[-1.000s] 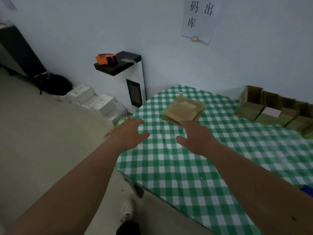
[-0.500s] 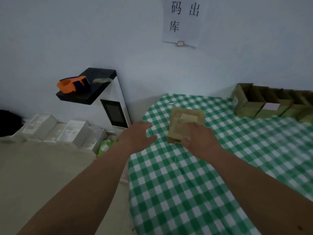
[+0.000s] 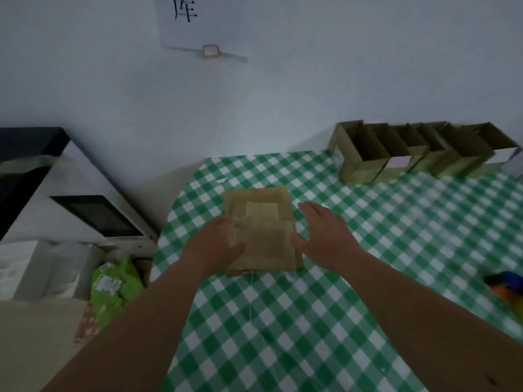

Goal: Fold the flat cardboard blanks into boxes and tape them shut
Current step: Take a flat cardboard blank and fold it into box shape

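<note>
At frame centre, the left hand [image 3: 216, 246] grips a stack of cardboard blanks [image 3: 261, 230] on the checked desk [image 3: 368, 264]; the right hand [image 3: 325, 236], fingers spread, touches its edge.

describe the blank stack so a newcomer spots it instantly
On the green checked table, near its far left edge, lies the stack of blanks, between both hands. It lies flat, unlike the open boxes standing along the wall.

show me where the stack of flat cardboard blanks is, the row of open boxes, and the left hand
stack of flat cardboard blanks [image 3: 264, 222]: head view, top sheet.
row of open boxes [image 3: 365, 172]: head view, front wall of leftmost box.
left hand [image 3: 215, 247]: head view, back of hand.
</note>
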